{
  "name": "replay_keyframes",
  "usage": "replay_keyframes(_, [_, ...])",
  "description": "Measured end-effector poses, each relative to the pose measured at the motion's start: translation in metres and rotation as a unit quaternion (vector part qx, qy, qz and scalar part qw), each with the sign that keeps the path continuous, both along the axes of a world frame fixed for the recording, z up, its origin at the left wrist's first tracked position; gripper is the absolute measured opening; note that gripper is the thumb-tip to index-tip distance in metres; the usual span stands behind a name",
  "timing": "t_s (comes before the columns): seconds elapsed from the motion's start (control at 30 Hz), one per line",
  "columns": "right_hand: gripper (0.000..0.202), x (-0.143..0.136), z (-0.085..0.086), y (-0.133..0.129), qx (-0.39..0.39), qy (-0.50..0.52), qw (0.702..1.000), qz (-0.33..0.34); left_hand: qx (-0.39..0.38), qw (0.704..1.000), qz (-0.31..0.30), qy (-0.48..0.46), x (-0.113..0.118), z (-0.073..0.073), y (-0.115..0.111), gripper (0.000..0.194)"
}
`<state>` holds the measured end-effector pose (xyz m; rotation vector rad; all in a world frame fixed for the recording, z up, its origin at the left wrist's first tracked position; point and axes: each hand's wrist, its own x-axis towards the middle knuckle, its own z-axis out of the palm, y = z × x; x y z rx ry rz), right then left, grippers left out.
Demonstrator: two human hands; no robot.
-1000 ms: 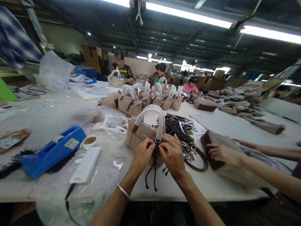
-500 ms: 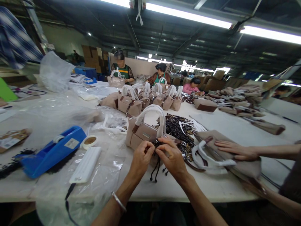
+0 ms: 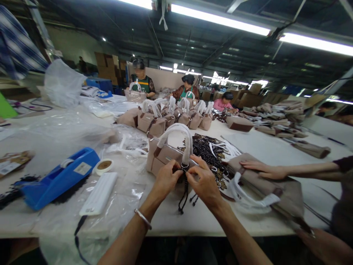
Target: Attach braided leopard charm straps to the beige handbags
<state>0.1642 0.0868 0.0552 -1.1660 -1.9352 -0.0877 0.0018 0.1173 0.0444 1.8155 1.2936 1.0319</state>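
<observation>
A beige handbag (image 3: 158, 156) with white-wrapped handles (image 3: 179, 129) stands upright in front of me. At its handle ring, my left hand (image 3: 167, 177) and my right hand (image 3: 202, 181) pinch a dark braided cord (image 3: 184, 191) from either side, fingertips almost meeting. The cord's beaded ends hang down over the table. Just behind my right hand lies a heap of dark beaded cords (image 3: 206, 149) with metal clips.
A blue tape dispenser (image 3: 62, 180), a tape roll (image 3: 104, 166) and a white power bank (image 3: 98, 193) lie left on plastic. Finished-looking bags (image 3: 151, 123) stand behind. At right, a co-worker's hand (image 3: 264, 170) rests on another bag (image 3: 286, 191).
My fingers have shifted slightly at the ring, where the dark cord now sits gathered just below the handle. The co-worker's hand and bag at right have moved a little left.
</observation>
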Motion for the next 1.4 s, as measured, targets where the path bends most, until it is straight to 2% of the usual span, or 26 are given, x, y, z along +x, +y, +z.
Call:
replay_keyframes(0.17, [0.015,-0.006,0.003,0.004,-0.003,-0.035,0.999,0.016,-0.045,0.994,-0.057,-0.080,-0.010,-0.003,0.007,0.017])
replay_keyframes(0.43, [0.016,-0.015,0.005,0.005,-0.040,-0.043,0.998,-0.015,-0.063,0.991,-0.098,-0.058,-0.015,0.004,0.011,0.019])
replay_keyframes(0.73, [0.015,-0.018,-0.002,0.007,-0.048,-0.008,0.998,-0.032,0.029,0.997,-0.065,-0.019,-0.015,0.001,0.011,0.018])
replay_keyframes(0.87, [0.015,-0.020,-0.006,0.005,-0.040,-0.007,0.999,-0.031,0.017,0.999,-0.048,-0.002,-0.014,0.004,0.013,0.023])
replay_keyframes(1.13, [0.015,-0.022,-0.011,0.003,-0.046,-0.006,0.997,-0.059,0.027,0.997,-0.016,0.067,-0.012,0.014,0.012,0.012])
replay_keyframes(1.23, [0.015,-0.022,-0.011,0.004,-0.037,-0.002,0.998,-0.046,0.064,0.993,-0.004,0.104,-0.011,0.015,0.009,0.010])
replay_keyframes(1.4, [0.007,-0.018,-0.001,0.004,-0.035,0.074,0.996,-0.032,0.193,0.976,-0.001,0.104,-0.006,0.014,0.002,0.009])
